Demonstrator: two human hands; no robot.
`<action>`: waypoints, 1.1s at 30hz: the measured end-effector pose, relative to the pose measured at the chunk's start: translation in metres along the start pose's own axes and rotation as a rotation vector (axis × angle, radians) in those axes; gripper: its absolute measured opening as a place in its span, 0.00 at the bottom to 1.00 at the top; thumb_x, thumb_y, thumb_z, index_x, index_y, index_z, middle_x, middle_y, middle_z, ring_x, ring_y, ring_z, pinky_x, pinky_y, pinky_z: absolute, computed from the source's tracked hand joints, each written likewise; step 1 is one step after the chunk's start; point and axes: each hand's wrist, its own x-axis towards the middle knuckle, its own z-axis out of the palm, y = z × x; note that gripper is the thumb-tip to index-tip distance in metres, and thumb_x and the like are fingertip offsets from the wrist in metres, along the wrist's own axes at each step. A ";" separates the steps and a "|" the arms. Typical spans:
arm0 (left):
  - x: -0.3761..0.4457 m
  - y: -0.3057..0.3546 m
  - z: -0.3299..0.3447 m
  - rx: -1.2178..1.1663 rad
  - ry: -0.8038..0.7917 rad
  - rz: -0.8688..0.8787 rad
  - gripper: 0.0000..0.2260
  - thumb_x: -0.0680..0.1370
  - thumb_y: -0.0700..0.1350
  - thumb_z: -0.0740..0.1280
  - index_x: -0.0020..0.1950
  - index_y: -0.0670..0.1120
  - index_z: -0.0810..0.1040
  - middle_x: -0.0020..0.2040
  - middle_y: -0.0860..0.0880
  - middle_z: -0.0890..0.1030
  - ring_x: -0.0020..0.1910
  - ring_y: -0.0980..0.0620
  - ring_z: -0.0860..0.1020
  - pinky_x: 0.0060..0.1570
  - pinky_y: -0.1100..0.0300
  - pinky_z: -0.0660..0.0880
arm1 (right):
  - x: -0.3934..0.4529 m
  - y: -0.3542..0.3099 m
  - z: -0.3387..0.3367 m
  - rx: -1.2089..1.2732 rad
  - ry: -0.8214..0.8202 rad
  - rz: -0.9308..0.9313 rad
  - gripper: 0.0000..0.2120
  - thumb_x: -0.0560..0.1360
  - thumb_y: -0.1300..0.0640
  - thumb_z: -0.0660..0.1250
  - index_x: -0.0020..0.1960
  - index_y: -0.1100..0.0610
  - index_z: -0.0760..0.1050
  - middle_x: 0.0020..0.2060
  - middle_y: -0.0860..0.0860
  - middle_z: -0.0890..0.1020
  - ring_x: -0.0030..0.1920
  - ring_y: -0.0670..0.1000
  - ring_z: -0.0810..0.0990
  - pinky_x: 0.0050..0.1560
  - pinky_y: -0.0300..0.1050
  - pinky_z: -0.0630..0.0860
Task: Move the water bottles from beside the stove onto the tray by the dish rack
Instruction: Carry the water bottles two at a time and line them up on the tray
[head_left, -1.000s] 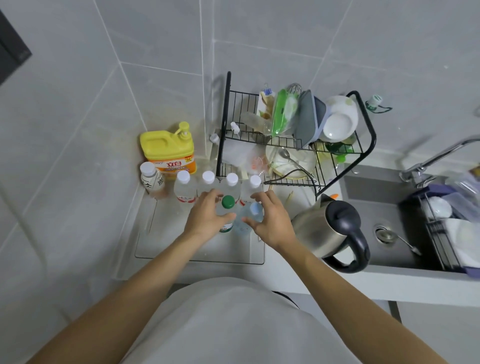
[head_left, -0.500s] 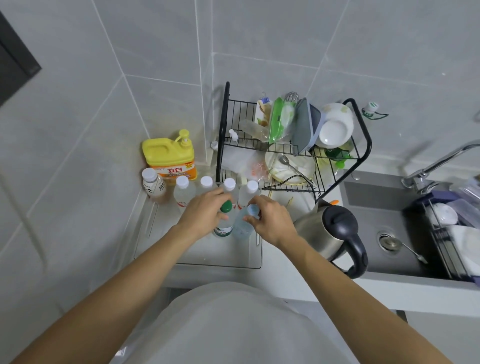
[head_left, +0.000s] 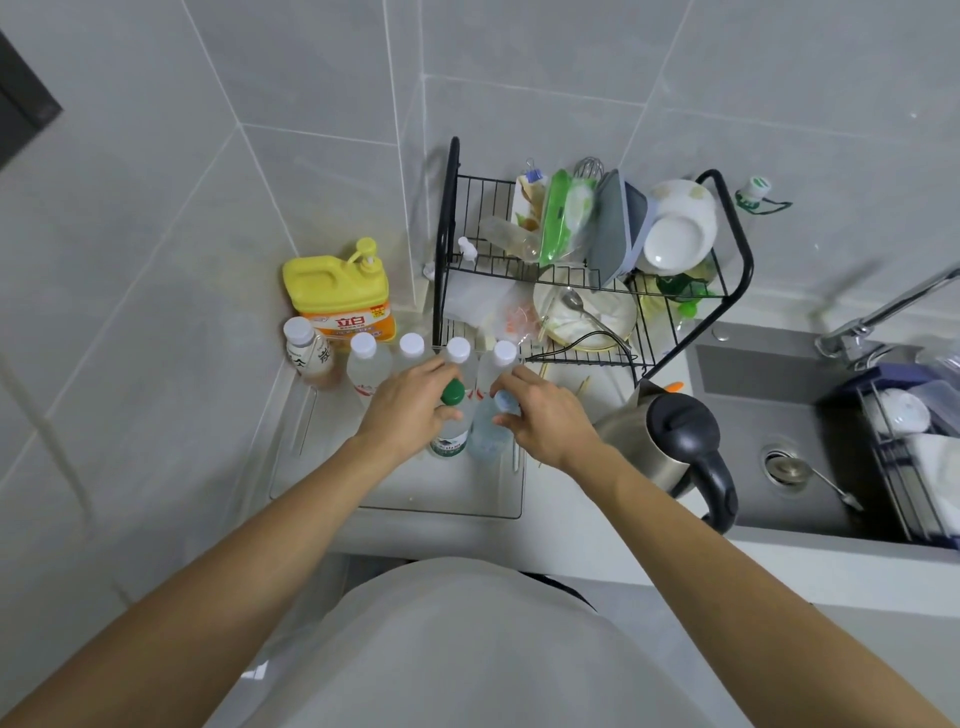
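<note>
The left hand holds the green-capped bottle near its top. The right hand holds the blue-capped bottle just beside it. Both bottles stand upright on the clear tray, left of the dish rack. Four white-capped bottles stand in a row at the far side, near the yellow soap jug. A kettle sits to the right.

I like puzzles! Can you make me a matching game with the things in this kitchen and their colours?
Things:
1. soap jug
2. kettle handle
3. cap by the left hand
4. plate

Colours:
A. white
B. green
C. yellow
D. black

Pairs: 1-C, 2-D, 3-B, 4-A
</note>
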 end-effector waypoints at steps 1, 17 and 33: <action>0.000 0.001 0.001 0.003 0.008 -0.006 0.15 0.74 0.47 0.79 0.55 0.44 0.79 0.54 0.49 0.80 0.50 0.42 0.81 0.40 0.56 0.67 | 0.000 0.001 0.000 -0.005 -0.005 -0.011 0.15 0.79 0.51 0.72 0.64 0.50 0.74 0.59 0.49 0.77 0.51 0.62 0.81 0.43 0.48 0.70; -0.004 0.006 -0.003 0.029 -0.034 -0.085 0.17 0.75 0.50 0.78 0.59 0.46 0.77 0.50 0.50 0.77 0.49 0.42 0.80 0.40 0.56 0.67 | 0.006 0.003 -0.011 -0.024 -0.107 -0.064 0.16 0.78 0.54 0.72 0.65 0.50 0.74 0.58 0.49 0.75 0.51 0.61 0.81 0.43 0.47 0.70; -0.022 0.042 -0.036 0.109 0.206 -0.129 0.25 0.77 0.58 0.72 0.71 0.49 0.75 0.62 0.48 0.74 0.63 0.42 0.74 0.51 0.43 0.79 | -0.030 -0.017 -0.041 0.010 0.174 0.092 0.25 0.78 0.41 0.67 0.72 0.49 0.71 0.61 0.50 0.74 0.64 0.55 0.73 0.55 0.54 0.78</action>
